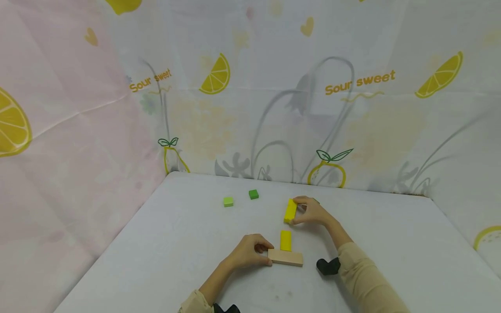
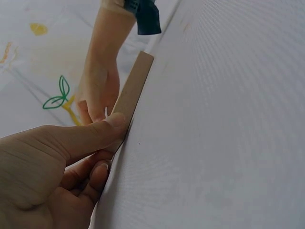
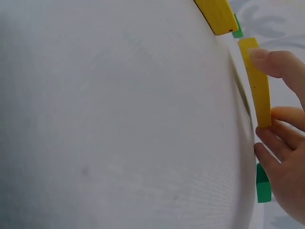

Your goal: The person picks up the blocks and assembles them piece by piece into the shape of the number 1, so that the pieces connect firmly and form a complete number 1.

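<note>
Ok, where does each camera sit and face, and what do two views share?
Head: on the head, facing forward and down over a white table and lemon-print backdrop; left hand, right hand and beige sleeves show.
Left wrist: on that wrist, facing the left hand pinching the wooden block, with the right hand beyond.
Right wrist: on that wrist, facing the right hand holding a yellow block, the only hand shown.
Shared: head and left wrist both show the wooden block and both hands.

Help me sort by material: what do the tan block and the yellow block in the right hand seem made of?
Tan block: likely bare wood, smooth and matte, from its natural colour. Yellow block: smooth painted wood or plastic, unclear; its even colour shows no grain.
</note>
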A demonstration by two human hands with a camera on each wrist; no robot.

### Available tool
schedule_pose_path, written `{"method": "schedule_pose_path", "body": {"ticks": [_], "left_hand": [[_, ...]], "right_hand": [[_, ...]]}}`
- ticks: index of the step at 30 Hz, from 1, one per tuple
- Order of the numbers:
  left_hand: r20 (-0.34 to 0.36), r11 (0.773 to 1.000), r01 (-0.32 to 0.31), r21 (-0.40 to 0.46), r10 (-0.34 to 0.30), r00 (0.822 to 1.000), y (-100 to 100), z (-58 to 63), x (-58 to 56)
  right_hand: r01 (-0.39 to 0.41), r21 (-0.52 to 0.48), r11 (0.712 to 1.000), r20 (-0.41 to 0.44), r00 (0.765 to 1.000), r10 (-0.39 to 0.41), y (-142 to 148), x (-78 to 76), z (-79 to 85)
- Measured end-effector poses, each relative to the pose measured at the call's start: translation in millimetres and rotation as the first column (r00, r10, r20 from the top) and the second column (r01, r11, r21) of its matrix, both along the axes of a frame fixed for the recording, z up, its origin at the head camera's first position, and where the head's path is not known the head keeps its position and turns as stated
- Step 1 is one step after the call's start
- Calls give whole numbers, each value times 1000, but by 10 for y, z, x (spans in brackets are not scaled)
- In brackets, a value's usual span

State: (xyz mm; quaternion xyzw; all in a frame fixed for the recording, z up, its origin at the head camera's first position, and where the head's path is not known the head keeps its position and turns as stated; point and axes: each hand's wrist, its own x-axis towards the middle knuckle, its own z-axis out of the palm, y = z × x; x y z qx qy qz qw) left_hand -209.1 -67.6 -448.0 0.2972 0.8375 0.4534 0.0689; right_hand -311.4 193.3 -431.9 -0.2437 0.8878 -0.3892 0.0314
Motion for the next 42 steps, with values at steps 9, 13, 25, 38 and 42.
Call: {"method": "schedule_pose_path", "body": {"ticks": [9,13,25,38,42], "left_hand": [[5,1000,-5,0,5,1000,-5,-6,3],[7,1000,-7,6,7,1000,-4,-8,5],[-4,1000,-10,4,10,1000,4,-21,-2],[1,1000,-12,-4,12,1000,0,-12,-10],[4,1000,-13,-9,13,1000,-3,-8,-9]], "right_hand": [[8,73,997,-15,1000,-7,-30,-23,-8],[-7,86,996,-4,1000,7,-38,-27,3],[-95,107,990,39,995,92,-56,-5,104],[-83,88,993,79,994,76,-44,2,93],[-56,72,996,91,995,49,-42,-1,53]]}}
